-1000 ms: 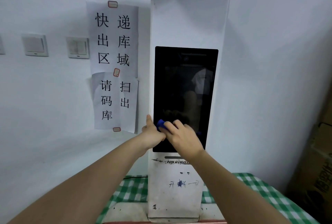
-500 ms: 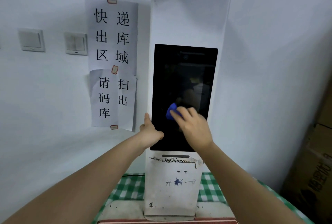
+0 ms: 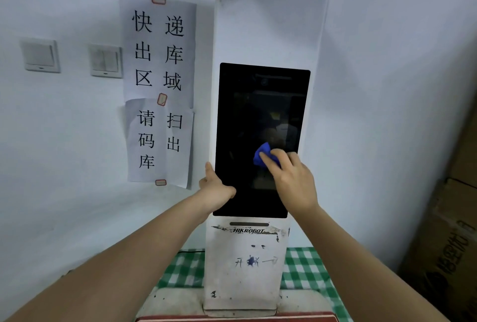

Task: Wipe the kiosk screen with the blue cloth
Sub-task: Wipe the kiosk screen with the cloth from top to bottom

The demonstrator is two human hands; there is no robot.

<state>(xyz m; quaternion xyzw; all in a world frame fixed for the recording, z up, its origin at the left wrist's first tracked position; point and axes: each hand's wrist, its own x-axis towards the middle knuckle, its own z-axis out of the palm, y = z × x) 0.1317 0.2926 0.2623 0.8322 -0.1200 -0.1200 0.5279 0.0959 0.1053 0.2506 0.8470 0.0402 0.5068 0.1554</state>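
Standing upright on a green-check tablecloth (image 3: 307, 267), white kiosk (image 3: 268, 24) is up against the wall, dark screen (image 3: 247, 120) set in its front face, scuffed "HIKROBOT" label below it. Cardboard box (image 3: 444, 244) off to the right. Paper signs (image 3: 157, 86) w/ printed characters taped to wall left of kiosk, two light switches (image 3: 104, 61) further left. Right hand (image 3: 294, 179) over lower-right part of screen, fingers curled round the blue cloth (image 3: 262, 155), pressing it flat on the glass approx. mid-height. Left hand (image 3: 215, 188) grips screen's lower-left edge, thumb lying over onto the glass, index pointing up along the side.
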